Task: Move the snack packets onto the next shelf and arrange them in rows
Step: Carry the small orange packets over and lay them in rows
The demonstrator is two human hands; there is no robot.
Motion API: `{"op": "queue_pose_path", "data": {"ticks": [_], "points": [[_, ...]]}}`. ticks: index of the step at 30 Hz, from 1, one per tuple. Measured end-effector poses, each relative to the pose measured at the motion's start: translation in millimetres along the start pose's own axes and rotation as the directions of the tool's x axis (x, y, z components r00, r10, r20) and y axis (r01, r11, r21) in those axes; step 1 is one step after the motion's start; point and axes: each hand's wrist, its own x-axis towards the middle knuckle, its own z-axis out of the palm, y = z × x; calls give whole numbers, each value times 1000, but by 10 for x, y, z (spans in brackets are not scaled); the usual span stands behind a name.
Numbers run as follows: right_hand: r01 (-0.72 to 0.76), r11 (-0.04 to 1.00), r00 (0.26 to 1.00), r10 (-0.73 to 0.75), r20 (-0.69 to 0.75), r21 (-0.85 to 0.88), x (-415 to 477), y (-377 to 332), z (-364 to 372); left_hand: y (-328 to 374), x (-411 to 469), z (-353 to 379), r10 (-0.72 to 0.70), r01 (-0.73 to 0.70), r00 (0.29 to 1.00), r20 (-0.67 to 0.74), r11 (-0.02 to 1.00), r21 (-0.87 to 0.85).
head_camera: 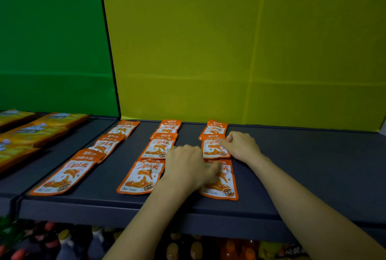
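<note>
Snack packets partly hidden under left hand and right hand; neither grip discernible.

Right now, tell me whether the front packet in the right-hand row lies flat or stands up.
Flat. The front packet lies face up on the shelf, with the left hand resting on its left edge.

One camera only, worn on the person's head — it looks forward and down, close over the dark shelf, facing the yellow back panel far off, green panel at left.
</note>
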Motion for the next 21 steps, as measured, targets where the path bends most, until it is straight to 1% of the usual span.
{"op": "queue_pose_path", "data": {"ticks": [3, 4, 6, 8, 11, 13, 17, 21], "points": [[-5, 1000, 1000, 5, -14, 20, 8, 15, 10, 32, 139, 24, -60, 47, 990, -127, 994, -100], [-13, 999, 1000, 13, -18, 33, 13, 28, 15, 33, 214, 53, -76, 55, 987, -144, 988, -142], [-27, 998, 999, 28, -21, 50, 29, 55, 22, 30, 379, 139, -96, 75, 991, -96, 977, -202], [-21, 998, 999, 23, -26, 67, 47, 82, 21, 18, 513, 228, -111, 107, 994, 0, 965, -240], [-17, 998, 1000, 18, -12, 67, 45, 99, 0, -3, 640, 310, -144, 182, 979, 141, 934, -308], [-8, 999, 1000, 8, 14, 37, 28, 93, -11, -17, 696, 338, -151, 215, 967, 207, 918, -333], [11, 1000, 999, -11, 48, 11, 17, 60, -24, 10, 703, 348, -142, 208, 968, 207, 916, -343], [6, 1000, 999, -6, 41, 0, 26, 50, -23, 59, 659, 338, -127, 173, 980, 155, 925, -337]]}}
